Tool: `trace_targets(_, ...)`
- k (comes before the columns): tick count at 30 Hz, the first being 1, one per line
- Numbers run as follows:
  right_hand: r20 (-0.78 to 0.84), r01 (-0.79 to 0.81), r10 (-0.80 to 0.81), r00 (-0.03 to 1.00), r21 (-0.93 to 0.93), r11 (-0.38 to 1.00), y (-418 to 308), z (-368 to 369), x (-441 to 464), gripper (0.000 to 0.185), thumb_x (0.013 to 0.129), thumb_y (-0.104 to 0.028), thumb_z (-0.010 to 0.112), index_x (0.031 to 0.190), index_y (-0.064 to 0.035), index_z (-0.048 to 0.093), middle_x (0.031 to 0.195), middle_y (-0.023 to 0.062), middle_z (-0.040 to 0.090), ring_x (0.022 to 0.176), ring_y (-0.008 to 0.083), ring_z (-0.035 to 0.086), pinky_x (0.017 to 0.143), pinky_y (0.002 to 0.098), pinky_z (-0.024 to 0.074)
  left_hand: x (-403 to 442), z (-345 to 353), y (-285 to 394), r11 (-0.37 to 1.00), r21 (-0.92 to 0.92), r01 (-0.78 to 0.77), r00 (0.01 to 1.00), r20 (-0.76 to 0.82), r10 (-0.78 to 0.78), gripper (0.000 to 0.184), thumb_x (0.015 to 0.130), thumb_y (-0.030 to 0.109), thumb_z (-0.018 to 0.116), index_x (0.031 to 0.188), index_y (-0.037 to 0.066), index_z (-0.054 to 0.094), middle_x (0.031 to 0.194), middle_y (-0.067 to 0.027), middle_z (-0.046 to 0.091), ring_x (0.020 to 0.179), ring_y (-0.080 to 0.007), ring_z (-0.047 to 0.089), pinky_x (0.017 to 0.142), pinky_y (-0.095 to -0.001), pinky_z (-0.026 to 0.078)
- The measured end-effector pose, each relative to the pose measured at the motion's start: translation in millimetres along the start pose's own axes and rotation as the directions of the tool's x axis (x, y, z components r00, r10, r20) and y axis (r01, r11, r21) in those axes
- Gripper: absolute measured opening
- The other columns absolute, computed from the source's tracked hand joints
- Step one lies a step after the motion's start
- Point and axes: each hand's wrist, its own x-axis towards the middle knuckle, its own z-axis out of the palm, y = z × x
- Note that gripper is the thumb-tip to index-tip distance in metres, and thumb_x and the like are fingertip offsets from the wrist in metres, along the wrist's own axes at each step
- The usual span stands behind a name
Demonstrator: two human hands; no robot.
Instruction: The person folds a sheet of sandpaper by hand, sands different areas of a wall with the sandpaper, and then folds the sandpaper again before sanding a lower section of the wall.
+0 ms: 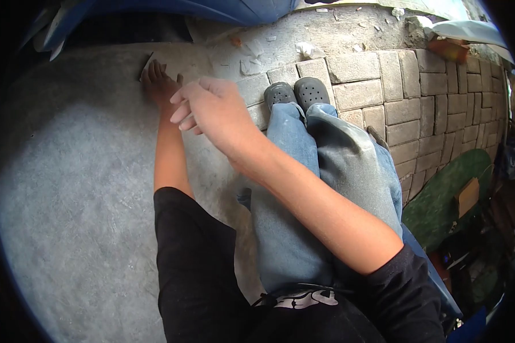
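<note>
My left hand [161,83] reaches down to the grey concrete surface [86,188], its fingers spread over a thin flat piece [147,64] with a dark edge. How much of that piece lies under the palm is hidden. Nearer the camera, my right hand [209,108] hangs in the air just right of my left hand. Its fingers are loosely bent and apart, and nothing shows between them.
Blue material [229,10] hangs over the top edge. My dark clogs [311,92] stand near brick paving [406,108]. White scraps [309,50] lie beyond them. At the right are a green round panel [440,197] and a brown cardboard piece [467,197].
</note>
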Motion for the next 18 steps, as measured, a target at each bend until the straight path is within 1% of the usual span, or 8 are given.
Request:
trace_targets(3,-0.037,0.018,-0.018,0.999,0.010,1.000,-6.6,2.1,2.6,0.029,0.083,-0.020,0.041,0.083,0.0010,0.062,0.066,0.0090,0.064,0.060,0.0154,0.060,0.065,0.0276,0.0460,-1.2,-17.6,-4.5,0.999,-0.010,-0.031,0.998,0.059,0.031,0.044,0.087,0.031,0.044,0.118,0.000,0.054,0.133,-0.0111,0.045,0.125,-0.0227,0.036,0.107,-0.0372,0.024)
trace_targets(6,-0.013,-0.015,0.015,1.000,0.003,1.000,-3.8,1.4,1.1,0.029,0.083,-0.019,0.042,0.083,0.0010,0.062,0.066,0.0090,0.064,0.060,0.0151,0.060,0.064,0.0279,0.0458,-62.1,-20.3,18.0,0.994,-0.107,-0.025,0.999,-0.032,0.022,0.043,0.087,0.029,0.045,0.120,0.001,0.052,0.128,-0.0115,0.048,0.123,-0.0238,0.037,0.106,-0.0373,0.026)
trace_targets(7,0.014,-0.024,0.024,1.000,-0.003,1.000,-5.0,0.1,-0.8,0.028,0.084,-0.019,0.041,0.086,0.0022,0.060,0.070,0.0088,0.062,0.063,0.0134,0.057,0.062,0.0261,0.0447,-87.3,-34.6,32.1,0.928,-0.365,0.076,0.997,0.031,-0.069,0.043,0.087,0.028,0.045,0.120,0.001,0.050,0.123,-0.0116,0.051,0.121,-0.0245,0.039,0.105,-0.0376,0.027)
trace_targets(8,0.043,-0.032,0.032,0.999,-0.011,0.999,-5.5,-0.7,-2.6,0.028,0.086,-0.018,0.041,0.089,0.0034,0.058,0.074,0.0086,0.061,0.065,0.0117,0.054,0.061,0.0242,0.0435,-112.8,-48.1,45.5,0.787,-0.588,0.183,0.983,0.115,-0.143,0.043,0.087,0.027,0.046,0.120,0.000,0.048,0.119,-0.0117,0.053,0.120,-0.0251,0.041,0.104,-0.0379,0.028)
trace_targets(9,0.046,-0.030,0.030,0.998,-0.011,0.999,-4.4,-0.6,-3.7,0.028,0.086,-0.018,0.041,0.089,0.0034,0.058,0.074,0.0086,0.061,0.065,0.0117,0.054,0.061,0.0242,0.0435,-135.4,-53.2,53.4,0.585,-0.760,0.284,0.958,0.210,-0.193,0.043,0.087,0.025,0.046,0.121,-0.001,0.047,0.114,-0.0119,0.055,0.118,-0.0257,0.043,0.103,-0.0383,0.029)
trace_targets(11,0.020,-0.016,0.016,1.000,-0.017,1.000,-1.6,0.8,-3.7,0.028,0.085,-0.017,0.041,0.089,0.0037,0.059,0.072,0.0088,0.061,0.065,0.0120,0.055,0.060,0.0242,0.0436,-184.3,-27.5,73.8,0.897,-0.432,0.091,0.991,0.132,-0.037,0.045,0.086,0.029,0.049,0.119,-0.001,0.049,0.123,-0.0104,0.051,0.120,-0.0239,0.041,0.103,-0.0375,0.028)
trace_targets(14,0.069,-0.010,0.013,0.998,-0.038,0.999,6.6,5.4,-2.4,0.027,0.085,-0.016,0.042,0.086,0.0038,0.060,0.071,0.0088,0.060,0.063,0.0120,0.054,0.058,0.0243,0.0434,-151.9,-6.6,75.2,0.943,-0.320,0.086,0.994,0.093,-0.059,0.045,0.086,0.030,0.049,0.119,-0.001,0.050,0.124,-0.0101,0.050,0.121,-0.0234,0.040,0.103,-0.0375,0.028)
trace_targets(18,0.039,-0.006,0.008,0.999,-0.057,0.998,9.8,5.7,0.4,0.026,0.084,-0.016,0.043,0.084,0.0037,0.060,0.069,0.0089,0.060,0.061,0.0123,0.055,0.058,0.0243,0.0433,-59.0,88.6,24.5,0.991,-0.103,0.091,0.996,0.020,-0.090,0.046,0.086,0.032,0.049,0.119,0.000,0.051,0.127,-0.0093,0.049,0.122,-0.0223,0.039,0.104,-0.0377,0.027)
